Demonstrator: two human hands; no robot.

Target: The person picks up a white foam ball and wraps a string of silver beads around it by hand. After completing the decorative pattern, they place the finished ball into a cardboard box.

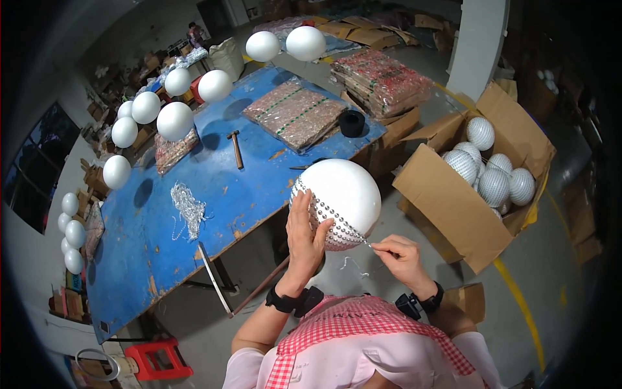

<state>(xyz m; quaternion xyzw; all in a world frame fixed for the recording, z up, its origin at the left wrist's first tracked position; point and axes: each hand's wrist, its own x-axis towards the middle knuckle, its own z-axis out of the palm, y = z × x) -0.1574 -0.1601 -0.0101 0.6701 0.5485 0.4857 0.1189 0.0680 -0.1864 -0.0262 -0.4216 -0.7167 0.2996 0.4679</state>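
Note:
A large white ball (346,188) is in front of me, with rows of silver beads wrapped round its lower left part. My left hand (303,230) lies flat against the beaded side, fingers stretched upward and thumb on the rows. To the right of the ball, my right hand (400,256) pinches the end of the silver bead string (364,240), which runs taut from the ball's lower edge. A thin loose strand dangles below the ball. On the table to the left lies a tangled heap of silver bead string (188,211).
The blue table (220,175) bears a hammer (236,150), a black tape roll (352,123) and a wrapped package (295,113). Several plain white balls (175,121) appear above and beyond it. An open carton (453,207) at right holds bead-covered balls (494,187). A red stool (158,360) stands lower left.

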